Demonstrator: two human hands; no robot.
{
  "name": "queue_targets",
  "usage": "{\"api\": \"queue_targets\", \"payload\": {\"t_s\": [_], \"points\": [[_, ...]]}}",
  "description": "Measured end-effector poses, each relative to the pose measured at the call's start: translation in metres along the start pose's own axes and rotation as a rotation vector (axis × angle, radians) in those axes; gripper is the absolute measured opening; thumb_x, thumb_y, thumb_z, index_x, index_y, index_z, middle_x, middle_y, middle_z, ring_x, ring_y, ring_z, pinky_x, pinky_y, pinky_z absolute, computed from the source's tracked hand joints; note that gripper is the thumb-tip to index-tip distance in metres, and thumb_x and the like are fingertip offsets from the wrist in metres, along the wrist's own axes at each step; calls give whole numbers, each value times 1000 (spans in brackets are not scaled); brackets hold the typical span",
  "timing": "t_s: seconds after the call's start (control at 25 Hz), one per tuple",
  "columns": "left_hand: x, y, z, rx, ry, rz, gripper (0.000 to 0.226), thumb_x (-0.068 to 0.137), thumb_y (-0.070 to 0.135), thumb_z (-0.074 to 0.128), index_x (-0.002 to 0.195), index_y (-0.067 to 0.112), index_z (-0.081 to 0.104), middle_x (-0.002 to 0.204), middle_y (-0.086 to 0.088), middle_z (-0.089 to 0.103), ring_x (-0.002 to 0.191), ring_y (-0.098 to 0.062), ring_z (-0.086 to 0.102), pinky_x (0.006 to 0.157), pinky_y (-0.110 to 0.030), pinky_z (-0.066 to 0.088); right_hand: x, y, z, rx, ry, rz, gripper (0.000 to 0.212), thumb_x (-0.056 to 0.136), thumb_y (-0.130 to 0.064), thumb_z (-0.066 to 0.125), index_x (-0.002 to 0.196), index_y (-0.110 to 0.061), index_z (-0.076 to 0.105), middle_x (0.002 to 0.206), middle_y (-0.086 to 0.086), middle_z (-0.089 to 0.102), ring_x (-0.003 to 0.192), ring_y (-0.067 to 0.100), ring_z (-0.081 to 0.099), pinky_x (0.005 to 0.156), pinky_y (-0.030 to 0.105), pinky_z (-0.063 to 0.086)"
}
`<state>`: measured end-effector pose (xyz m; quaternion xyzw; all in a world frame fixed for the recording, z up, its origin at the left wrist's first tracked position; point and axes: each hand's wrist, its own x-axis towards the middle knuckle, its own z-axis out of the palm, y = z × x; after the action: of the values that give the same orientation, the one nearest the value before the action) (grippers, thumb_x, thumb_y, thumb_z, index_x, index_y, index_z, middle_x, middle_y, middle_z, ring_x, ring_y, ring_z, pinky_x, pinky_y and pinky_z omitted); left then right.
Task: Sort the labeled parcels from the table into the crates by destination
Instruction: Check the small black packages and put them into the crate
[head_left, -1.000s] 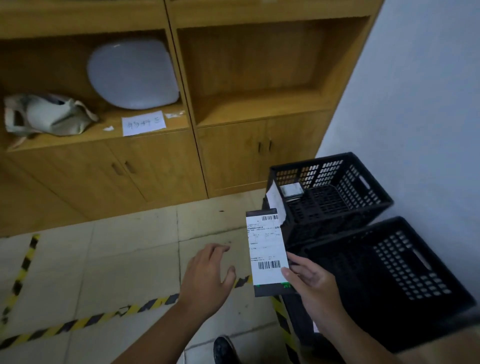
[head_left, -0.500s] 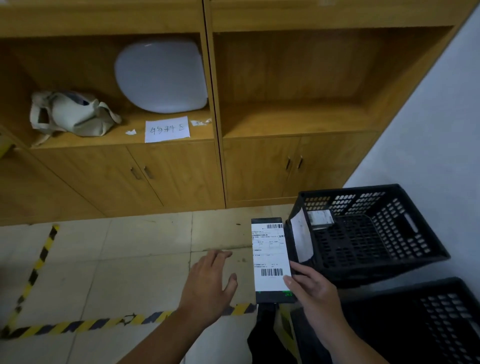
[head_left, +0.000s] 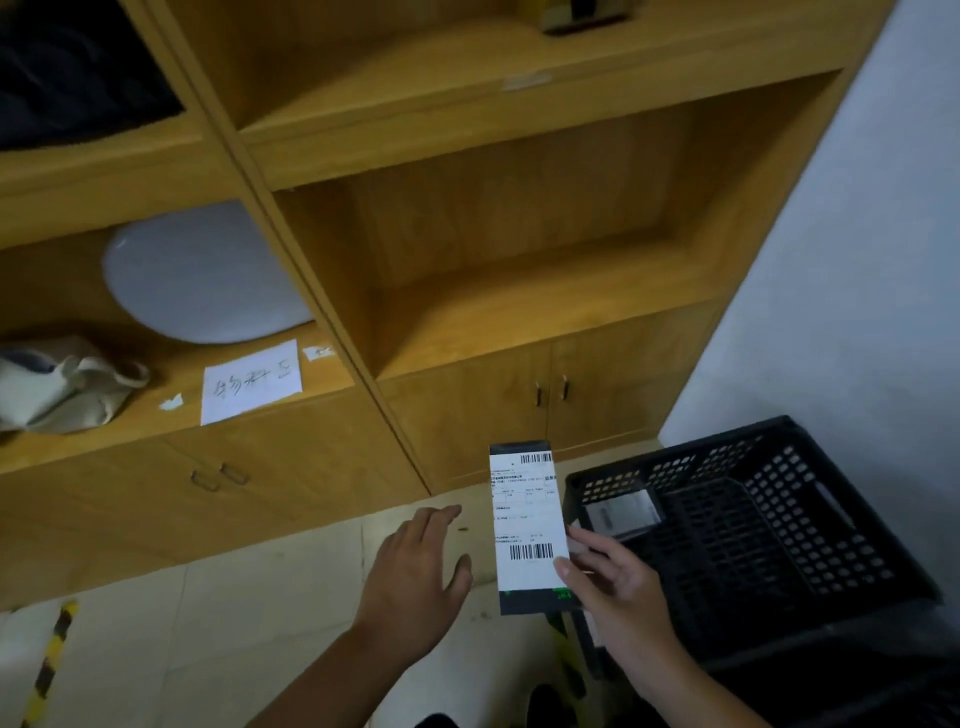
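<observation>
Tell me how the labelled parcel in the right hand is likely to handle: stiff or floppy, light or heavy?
Probably light: the right hand holds the parcel upright by one lower edge alone. It seems fairly stiff, since it stands straight without sagging. Being thin and flat, it should not roll.

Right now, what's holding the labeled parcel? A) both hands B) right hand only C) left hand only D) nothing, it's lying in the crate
B: the right hand pinches the parcel at its lower right edge, while the left hand hovers open beside it without touching it.
</observation>
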<state>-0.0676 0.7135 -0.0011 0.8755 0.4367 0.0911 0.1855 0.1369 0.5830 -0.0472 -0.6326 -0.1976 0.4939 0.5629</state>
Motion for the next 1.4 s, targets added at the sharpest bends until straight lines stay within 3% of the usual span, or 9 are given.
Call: {"api": "queue_targets", "payload": {"t_s": [0.28, 0.44, 0.68, 0.96, 1.16, 1.4], "points": [[123, 32, 23, -16, -132, 226, 50, 95, 36, 58, 142, 24, 47, 133, 7, 55, 119, -16, 53, 102, -30, 42, 42, -28, -36, 83, 251, 10, 36, 88, -12, 78, 121, -21, 68, 102, 1, 79, 98, 16, 75, 84, 40, 63], [199, 49, 45, -52, -245, 396, 51, 94, 40, 57, 142, 26, 47, 133, 9, 55, 119, -14, 53, 100, -30, 44, 67, -38, -48, 126, 449, -9, 35, 87, -6, 77, 119, -16, 67, 98, 1, 80, 93, 15, 76, 73, 24, 61], [314, 65, 65, -52, -441, 647, 49, 93, 43, 52, 139, 29, 48, 127, 13, 53, 110, -10, 55, 89, -30, 49, 104, -47, -26, 225, 765, 31, 36, 88, -8, 76, 121, -16, 65, 92, 3, 80, 89, 13, 77, 72, 18, 59], [356, 82, 97, -38, -642, 810, 48, 93, 47, 50, 138, 38, 38, 134, 18, 45, 112, -1, 49, 88, -22, 44, 97, -36, -3, 385, 990, 160, 34, 90, -5, 74, 120, -18, 65, 94, 4, 80, 90, 13, 76, 74, 23, 60], [357, 85, 130, 53, -739, 854, 49, 93, 43, 52, 140, 35, 40, 135, 15, 45, 115, -6, 49, 94, -28, 45, 108, -3, -13, 416, 1067, 250, 31, 93, -8, 71, 119, -22, 64, 93, 0, 78, 87, 8, 75, 71, 16, 58], [366, 50, 232, 119, -796, 767, 45, 95, 42, 56, 138, 37, 43, 132, 20, 47, 119, -6, 49, 99, -27, 42, 199, 123, -53, 356, 1104, 406, 35, 95, -13, 70, 128, -16, 60, 102, 0, 74, 90, 12, 73, 80, 32, 62]]}}
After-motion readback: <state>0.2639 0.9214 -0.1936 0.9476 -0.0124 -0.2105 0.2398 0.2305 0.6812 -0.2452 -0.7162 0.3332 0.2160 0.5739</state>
